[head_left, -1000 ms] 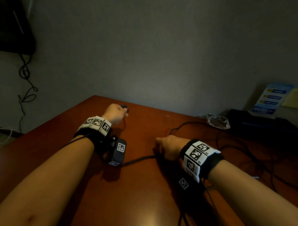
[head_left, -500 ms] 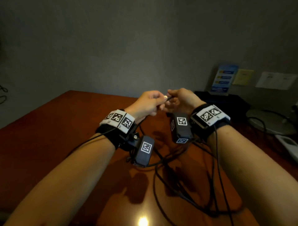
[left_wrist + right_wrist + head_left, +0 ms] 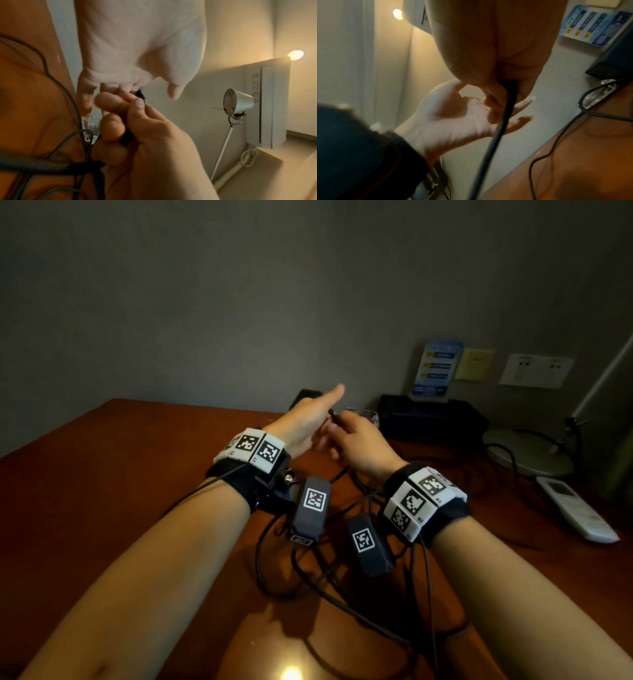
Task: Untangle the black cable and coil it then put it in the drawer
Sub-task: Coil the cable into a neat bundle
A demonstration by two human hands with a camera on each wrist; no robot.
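Note:
The black cable (image 3: 505, 115) lies in tangled loops on the brown table (image 3: 137, 474) under my wrists. My right hand (image 3: 359, 443) is raised above the table and pinches the cable's plug end (image 3: 139, 94) between thumb and fingers; the cord hangs down from that fist. My left hand (image 3: 301, 422) is just left of it, palm towards the right hand, with fingers (image 3: 523, 101) stretched out and holding nothing. No drawer is in view.
A glass ashtray (image 3: 368, 414) and a black box (image 3: 431, 419) with a blue card (image 3: 435, 371) stand at the back. Right of them are a round lamp base (image 3: 527, 453) and a white remote (image 3: 579, 513). Thin wrist-camera wires run along both arms.
Half a second ago both hands pinched the cable end together. Now my left hand has let go and straightened its fingers, while my right hand keeps the end.

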